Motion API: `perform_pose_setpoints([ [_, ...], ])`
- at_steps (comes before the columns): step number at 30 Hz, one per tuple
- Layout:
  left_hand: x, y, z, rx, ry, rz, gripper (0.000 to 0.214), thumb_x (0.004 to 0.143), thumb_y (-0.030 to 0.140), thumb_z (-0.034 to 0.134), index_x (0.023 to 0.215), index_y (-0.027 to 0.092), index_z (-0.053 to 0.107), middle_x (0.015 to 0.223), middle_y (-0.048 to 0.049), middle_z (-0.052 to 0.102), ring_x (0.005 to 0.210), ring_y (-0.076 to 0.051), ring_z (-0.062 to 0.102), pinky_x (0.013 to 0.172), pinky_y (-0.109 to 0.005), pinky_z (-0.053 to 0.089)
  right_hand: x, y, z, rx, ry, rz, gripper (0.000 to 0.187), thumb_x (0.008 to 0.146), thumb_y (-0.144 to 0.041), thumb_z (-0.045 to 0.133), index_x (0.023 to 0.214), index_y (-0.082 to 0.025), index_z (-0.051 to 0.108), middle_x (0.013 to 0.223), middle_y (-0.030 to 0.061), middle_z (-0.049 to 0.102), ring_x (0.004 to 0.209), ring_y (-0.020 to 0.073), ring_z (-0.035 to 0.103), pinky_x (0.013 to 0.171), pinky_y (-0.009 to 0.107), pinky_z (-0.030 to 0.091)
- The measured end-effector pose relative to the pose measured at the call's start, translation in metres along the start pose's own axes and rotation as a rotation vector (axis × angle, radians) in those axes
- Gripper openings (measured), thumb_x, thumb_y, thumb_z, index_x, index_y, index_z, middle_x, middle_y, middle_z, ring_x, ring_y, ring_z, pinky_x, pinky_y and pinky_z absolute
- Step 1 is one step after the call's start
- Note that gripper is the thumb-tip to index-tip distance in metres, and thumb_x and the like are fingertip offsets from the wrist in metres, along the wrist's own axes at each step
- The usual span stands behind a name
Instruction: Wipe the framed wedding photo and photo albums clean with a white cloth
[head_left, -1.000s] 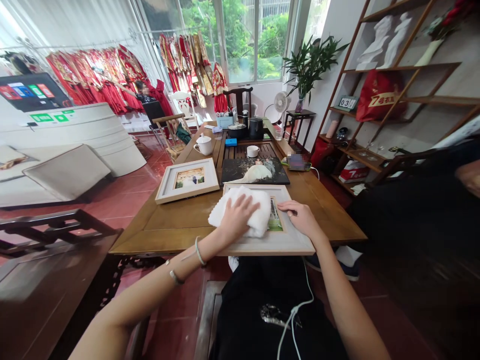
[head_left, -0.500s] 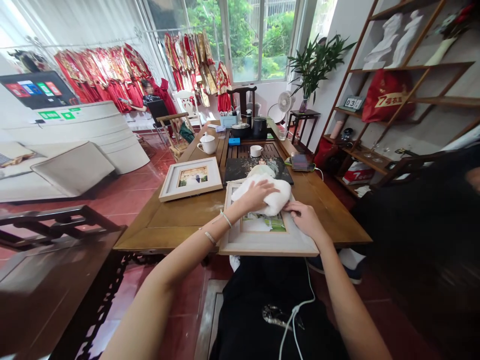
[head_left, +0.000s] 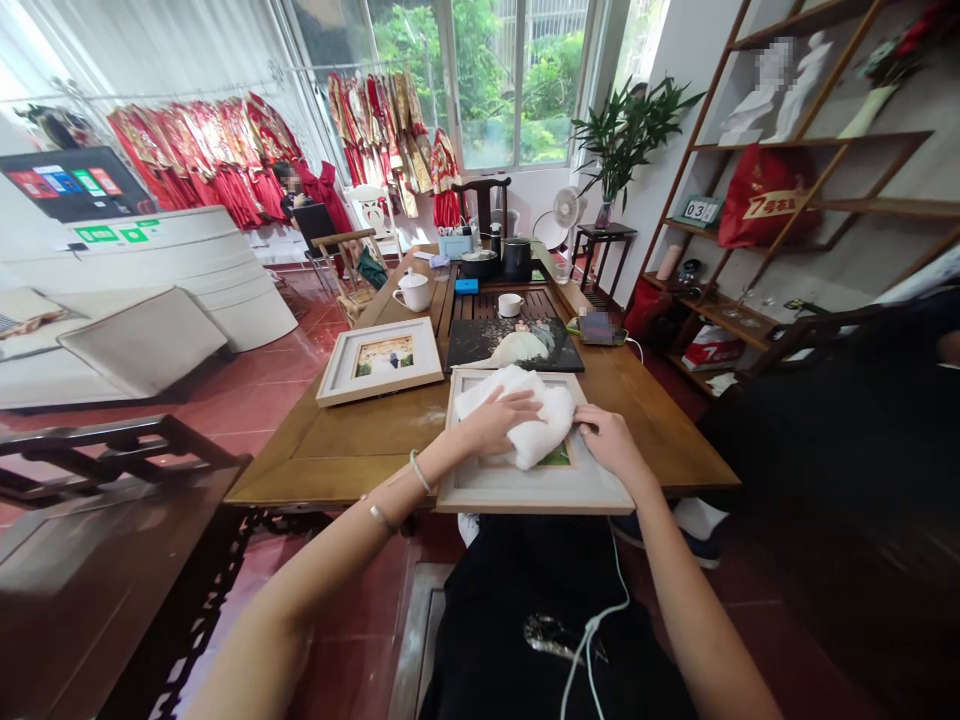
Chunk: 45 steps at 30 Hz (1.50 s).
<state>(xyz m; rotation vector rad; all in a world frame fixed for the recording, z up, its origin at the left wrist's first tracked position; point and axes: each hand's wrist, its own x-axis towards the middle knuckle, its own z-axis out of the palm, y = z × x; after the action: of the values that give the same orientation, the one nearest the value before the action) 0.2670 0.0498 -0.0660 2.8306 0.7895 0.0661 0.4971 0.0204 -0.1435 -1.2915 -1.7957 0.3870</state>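
Note:
A pale wooden picture frame (head_left: 525, 485) lies flat at the near edge of the wooden table (head_left: 352, 440). A white cloth (head_left: 544, 420) covers most of its photo. My left hand (head_left: 499, 422) lies on the cloth, fingers spread flat and pressing it against the glass. My right hand (head_left: 611, 440) rests on the frame's right side, fingers curled against the edge and touching the cloth.
A second framed photo (head_left: 379, 358) lies to the left. Behind are a dark picture panel (head_left: 514, 345), a tea tray with white cup (head_left: 510, 303), teapot (head_left: 412, 290), dark kettle (head_left: 516, 257) and a phone (head_left: 598, 326). Dark wooden chair (head_left: 112, 470) at left, shelves (head_left: 750, 200) at right.
My left hand slid the cloth across the frame, from its left side up to the top right, then back down toward the middle. My right hand stayed on the frame's right edge.

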Motion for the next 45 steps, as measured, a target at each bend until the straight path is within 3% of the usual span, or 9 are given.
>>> perform_pose_setpoints([
  [9, -0.016, 0.037, 0.006, -0.108, -0.064, 0.174, 0.062, 0.068, 0.007, 0.052, 0.127, 0.027, 0.055, 0.145, -0.0001, 0.045, 0.142, -0.025, 0.027, 0.117, -0.051, 0.018, 0.000, 0.003, -0.003, 0.161, -0.056, -0.004, 0.032, 0.068, -0.009, 0.049, 0.083, -0.021, 0.075, 0.102, 0.0087, 0.074, 0.097, 0.0244, 0.068, 0.088, 0.037, 0.052],
  [16, -0.044, 0.063, -0.013, -0.136, -0.116, 0.232, 0.061, 0.067, 0.005, 0.053, 0.124, 0.028, 0.057, 0.144, 0.0016, 0.047, 0.142, -0.021, 0.027, 0.117, -0.044, 0.020, 0.002, 0.006, 0.000, 0.097, -0.031, -0.008, 0.040, 0.070, -0.006, 0.043, 0.085, -0.023, 0.076, 0.099, 0.0053, 0.076, 0.099, 0.0212, 0.068, 0.094, 0.039, 0.051],
  [22, -0.090, 0.076, -0.034, -0.088, -0.143, -0.066, 0.064, 0.060, 0.003, 0.052, 0.118, 0.028, 0.061, 0.138, 0.0022, 0.054, 0.137, -0.022, 0.037, 0.115, -0.043, 0.027, -0.001, 0.000, 0.001, 0.082, -0.016, -0.005, 0.041, 0.072, -0.004, 0.041, 0.087, -0.021, 0.076, 0.101, 0.0056, 0.075, 0.101, 0.0206, 0.068, 0.098, 0.040, 0.049],
  [26, -0.109, 0.079, -0.034, -0.010, -0.087, -0.319, 0.067, 0.058, 0.001, 0.051, 0.119, 0.026, 0.060, 0.136, -0.0010, 0.056, 0.135, -0.024, 0.040, 0.114, -0.046, 0.030, -0.001, -0.001, 0.000, 0.090, -0.013, 0.007, 0.042, 0.072, -0.004, 0.041, 0.088, -0.021, 0.076, 0.101, 0.0050, 0.075, 0.101, 0.0208, 0.068, 0.099, 0.041, 0.049],
  [30, -0.102, 0.068, -0.019, 0.069, -0.019, -0.448, 0.071, 0.059, 0.000, 0.052, 0.126, 0.025, 0.055, 0.144, -0.0029, 0.047, 0.140, -0.026, 0.031, 0.113, -0.052, 0.028, -0.001, -0.002, -0.001, 0.083, -0.020, 0.010, 0.043, 0.073, -0.004, 0.041, 0.089, -0.021, 0.077, 0.101, 0.0047, 0.075, 0.102, 0.0208, 0.068, 0.099, 0.041, 0.049],
  [34, -0.080, 0.036, -0.005, 0.130, 0.091, -0.483, 0.072, 0.062, -0.001, 0.055, 0.128, 0.026, 0.053, 0.149, -0.0028, 0.040, 0.142, -0.026, 0.026, 0.114, -0.054, 0.026, -0.001, -0.002, -0.001, 0.069, -0.028, 0.005, 0.043, 0.073, -0.004, 0.041, 0.089, -0.021, 0.077, 0.102, 0.0055, 0.075, 0.102, 0.0213, 0.068, 0.099, 0.041, 0.049],
  [40, -0.044, -0.015, -0.005, 0.182, 0.255, -0.485, 0.074, 0.067, 0.000, 0.052, 0.136, 0.024, 0.046, 0.147, -0.0017, 0.044, 0.139, -0.025, 0.031, 0.113, -0.045, 0.031, -0.002, -0.001, -0.001, 0.063, -0.038, 0.012, 0.044, 0.072, -0.003, 0.040, 0.091, -0.021, 0.076, 0.104, 0.0055, 0.074, 0.104, 0.0212, 0.067, 0.101, 0.041, 0.048],
  [45, -0.021, -0.035, -0.006, 0.195, 0.391, -0.582, 0.070, 0.072, 0.004, 0.052, 0.139, 0.023, 0.044, 0.149, -0.0028, 0.040, 0.139, -0.026, 0.032, 0.111, -0.044, 0.033, -0.002, -0.001, -0.001, 0.066, -0.034, 0.012, 0.044, 0.072, -0.002, 0.040, 0.090, -0.021, 0.076, 0.104, 0.0052, 0.074, 0.103, 0.0206, 0.067, 0.099, 0.040, 0.049],
])
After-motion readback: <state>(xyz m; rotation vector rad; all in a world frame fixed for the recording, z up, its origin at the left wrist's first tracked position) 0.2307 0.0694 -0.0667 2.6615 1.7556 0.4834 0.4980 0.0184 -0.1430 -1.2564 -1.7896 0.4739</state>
